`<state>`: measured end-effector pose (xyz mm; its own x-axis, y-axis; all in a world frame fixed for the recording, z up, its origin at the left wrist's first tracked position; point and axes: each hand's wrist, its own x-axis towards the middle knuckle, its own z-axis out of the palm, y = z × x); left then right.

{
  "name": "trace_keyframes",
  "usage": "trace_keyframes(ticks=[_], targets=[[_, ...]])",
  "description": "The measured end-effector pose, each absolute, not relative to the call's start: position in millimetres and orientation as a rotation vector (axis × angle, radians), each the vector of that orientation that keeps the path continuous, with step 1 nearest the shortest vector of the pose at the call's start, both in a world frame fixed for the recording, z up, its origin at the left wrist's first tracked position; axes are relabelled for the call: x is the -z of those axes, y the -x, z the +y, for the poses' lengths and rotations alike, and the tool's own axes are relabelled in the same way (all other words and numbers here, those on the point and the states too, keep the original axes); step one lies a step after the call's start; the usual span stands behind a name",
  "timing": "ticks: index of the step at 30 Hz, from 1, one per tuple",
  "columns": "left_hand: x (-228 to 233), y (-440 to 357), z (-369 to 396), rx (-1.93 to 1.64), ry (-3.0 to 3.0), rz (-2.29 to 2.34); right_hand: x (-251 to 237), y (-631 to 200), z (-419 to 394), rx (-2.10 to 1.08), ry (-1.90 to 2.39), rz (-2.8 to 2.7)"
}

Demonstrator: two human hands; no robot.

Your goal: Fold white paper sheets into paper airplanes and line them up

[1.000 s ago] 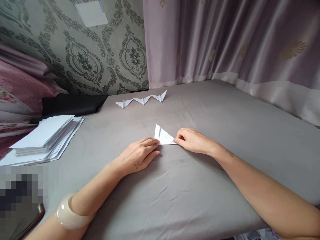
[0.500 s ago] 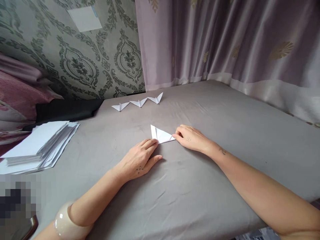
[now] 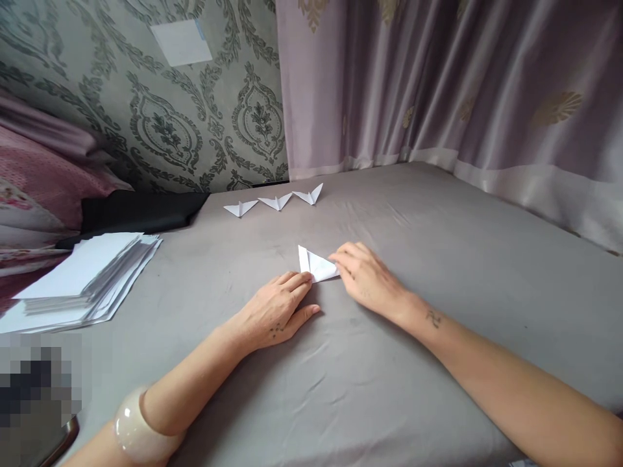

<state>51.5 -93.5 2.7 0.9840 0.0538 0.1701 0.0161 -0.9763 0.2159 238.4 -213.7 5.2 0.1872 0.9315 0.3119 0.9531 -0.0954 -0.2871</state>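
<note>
A small piece of white folded paper [image 3: 320,266] lies on the grey cloth, with a narrow folded strip along its left edge. My left hand [image 3: 280,308] rests flat on the cloth, its fingertips pressing the paper's lower left corner and its thumb held apart. At the paper's right tip, my right hand [image 3: 368,272] has its fingers bent together on the corner and covers it. Farther back stand three finished-looking folded paper shapes with spread wings: a left one [image 3: 240,209], a middle one [image 3: 277,203] and a right one [image 3: 310,195].
A stack of white paper sheets [image 3: 80,266] lies on the left, near a folded black cloth [image 3: 141,211]. In the lower left corner is a partly blurred dark object [image 3: 63,444]. Patterned wallpaper and a purple curtain [image 3: 360,84] border the grey-covered surface [image 3: 467,272].
My right hand has shifted on the paper's right tip, with its fingers now reaching over the upper edge. My left hand stays on the left corner. The whole view has moved slightly.
</note>
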Motion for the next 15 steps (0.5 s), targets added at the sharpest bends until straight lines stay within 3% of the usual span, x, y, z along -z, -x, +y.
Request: trace_keyframes(ticks=[15], targets=[[-1,-52,-92,-0.243,-2.871,0.07,2,-193,-222,0.184,2.116,-1.964]])
